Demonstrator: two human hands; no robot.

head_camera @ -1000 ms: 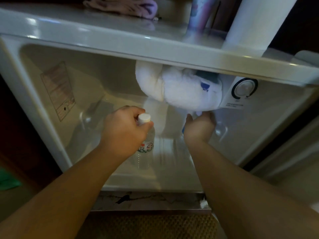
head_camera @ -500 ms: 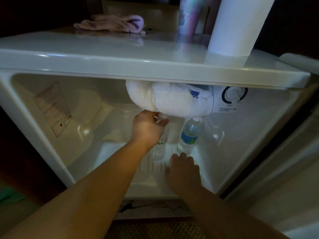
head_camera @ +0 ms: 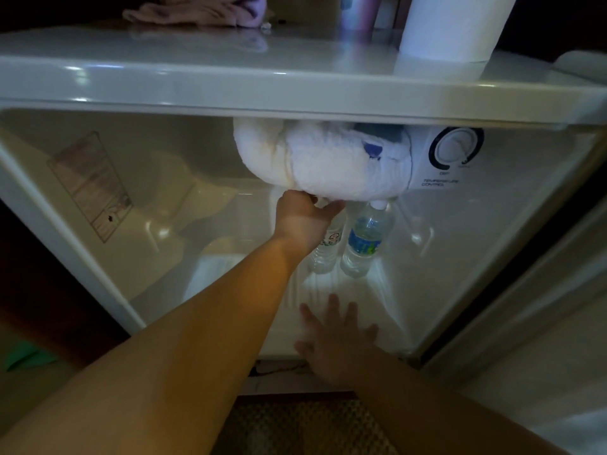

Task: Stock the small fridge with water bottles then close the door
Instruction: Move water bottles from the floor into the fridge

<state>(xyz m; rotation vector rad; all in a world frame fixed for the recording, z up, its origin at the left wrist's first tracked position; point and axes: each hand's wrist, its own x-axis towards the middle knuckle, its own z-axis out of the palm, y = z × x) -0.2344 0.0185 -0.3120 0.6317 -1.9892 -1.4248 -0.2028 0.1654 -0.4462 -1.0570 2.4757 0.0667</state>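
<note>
The small white fridge [head_camera: 98, 280] stands open. At the back of its floor a water bottle with a blue label [head_camera: 364, 241] stands upright. Just left of it stands a second bottle with a red and green label [head_camera: 326, 249]. My left hand [head_camera: 302, 221] is deep inside, wrapped around the top of that second bottle, whose cap is hidden by my fingers. My right hand [head_camera: 335, 343] lies flat with fingers spread on the fridge floor near the front edge, holding nothing.
A thick lump of frost [head_camera: 322, 159] hangs from the ceiling just above the bottles, next to the temperature dial [head_camera: 456, 149]. On the fridge top stand a paper towel roll [head_camera: 453, 24], a cup [head_camera: 358, 18] and a pink cloth [head_camera: 197, 8]. The left half of the fridge floor is bare.
My left hand has carried the red-and-green-labelled bottle to the back, beside the blue-labelled one. My right hand has let go of the blue-labelled bottle and drawn back to the front.
</note>
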